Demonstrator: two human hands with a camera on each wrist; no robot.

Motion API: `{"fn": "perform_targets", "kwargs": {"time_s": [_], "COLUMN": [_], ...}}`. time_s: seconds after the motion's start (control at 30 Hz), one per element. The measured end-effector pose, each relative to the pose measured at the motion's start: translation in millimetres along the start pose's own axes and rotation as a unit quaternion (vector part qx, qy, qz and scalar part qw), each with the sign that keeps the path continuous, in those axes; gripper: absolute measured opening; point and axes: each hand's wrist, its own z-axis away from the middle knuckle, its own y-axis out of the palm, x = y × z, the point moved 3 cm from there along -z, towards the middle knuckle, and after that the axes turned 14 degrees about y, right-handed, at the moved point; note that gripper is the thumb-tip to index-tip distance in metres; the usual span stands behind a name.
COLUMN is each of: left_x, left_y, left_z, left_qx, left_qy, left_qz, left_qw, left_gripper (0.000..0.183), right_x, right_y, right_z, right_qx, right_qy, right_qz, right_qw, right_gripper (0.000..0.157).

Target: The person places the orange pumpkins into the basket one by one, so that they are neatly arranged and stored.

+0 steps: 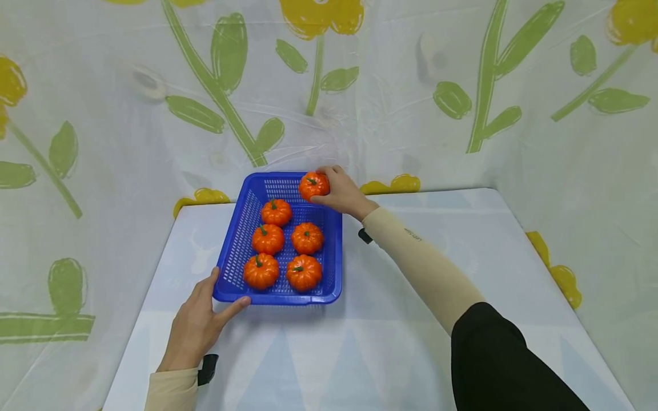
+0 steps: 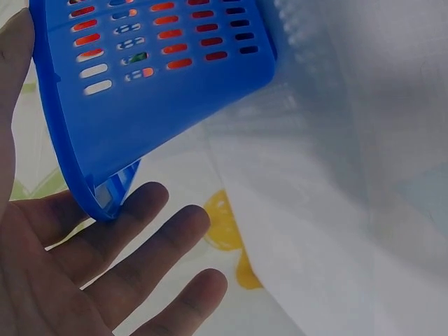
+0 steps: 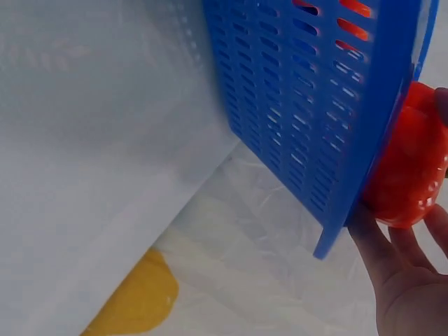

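Observation:
A blue plastic basket (image 1: 336, 251) with slotted walls stands on the table and holds several small orange pumpkins with green stems, one of them a front pumpkin (image 1: 304, 273). My right hand (image 1: 343, 193) grips another pumpkin (image 1: 312, 186) between thumb and fingers at the basket's far right corner. In the right wrist view this pumpkin (image 3: 409, 161) is level with the rim. My left hand (image 1: 197, 322) is at the near left corner, thumb against the front rim. The left wrist view shows its spread, mostly straight fingers (image 2: 150, 245) beside the basket's rim (image 2: 59, 133).
A pale patterned cloth covers the table (image 1: 411, 342). Behind and beside it hangs a light curtain (image 1: 390, 85) with yellow flowers and green leaves, close to the basket's far side. A black band (image 1: 208, 369) is on the left wrist.

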Motion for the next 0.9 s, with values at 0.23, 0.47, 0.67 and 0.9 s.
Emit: {"fn": "perform_targets", "kwargs": {"time_s": [0.23, 0.47, 0.67, 0.9], "left_x": [-0.2, -0.6, -0.8, -0.3], "left_y": [-1.1, -0.2, -0.1, -0.4], "left_z": [-0.9, -3.3, -3.4, -2.6], "left_qx": [0.001, 0.016, 0.016, 0.015], "left_qy": [0.001, -0.002, -0.004, -0.009], "left_qz": [-0.002, 0.004, 0.003, 0.005], "left_qw": [1.0, 0.9999, 0.9999, 0.9998], "left_gripper": [0.117, 0.114, 0.114, 0.112], "right_x": [5, 3, 2, 3], "right_y": [12.8, 26.9, 35.5, 43.5], "right_z": [-5, -7, -8, -6], "right_qx": [0.006, 0.011, 0.023, 0.025], "right_qy": [-0.006, 0.001, -0.013, -0.031], "right_qz": [0.014, 0.019, 0.051, 0.104], "right_qw": [1.0, 1.0, 0.998, 0.994], "right_gripper": [0.071, 0.071, 0.068, 0.068]}}
